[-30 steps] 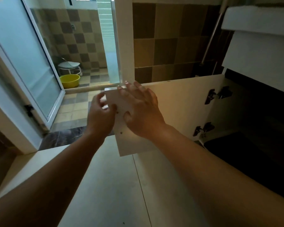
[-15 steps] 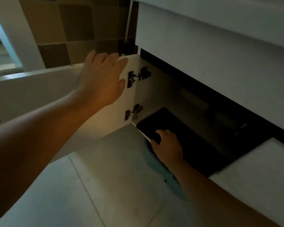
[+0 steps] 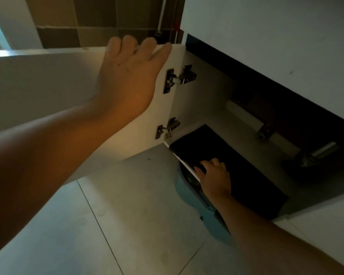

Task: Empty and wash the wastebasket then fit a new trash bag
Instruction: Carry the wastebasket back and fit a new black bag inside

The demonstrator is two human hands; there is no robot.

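My left hand [image 3: 127, 76] holds the top edge of the open white cabinet door [image 3: 48, 86], fingers hooked over it near the hinges [image 3: 169, 80]. Low inside the cabinet, my right hand [image 3: 214, 175] has its fingers curled on a black sheet [image 3: 246, 175] that lies on the cabinet floor, just behind the front lip. A blue-grey plastic object [image 3: 214, 221] sits on the floor under that lip, partly hidden by my right forearm. I cannot tell whether it is the wastebasket.
Metal pipe fittings [image 3: 322, 149] stand at the dark back right of the cabinet. A white vanity front [image 3: 266, 36] overhangs above. Pale floor tiles [image 3: 127, 215] spread below the door. Brown wall tiles [image 3: 87, 26] lie behind it.
One second ago both hands were on the door's outer end. My view swung right to the cabinet; my left hand slid to the hinge end and my right hand reached onto the black sheet.
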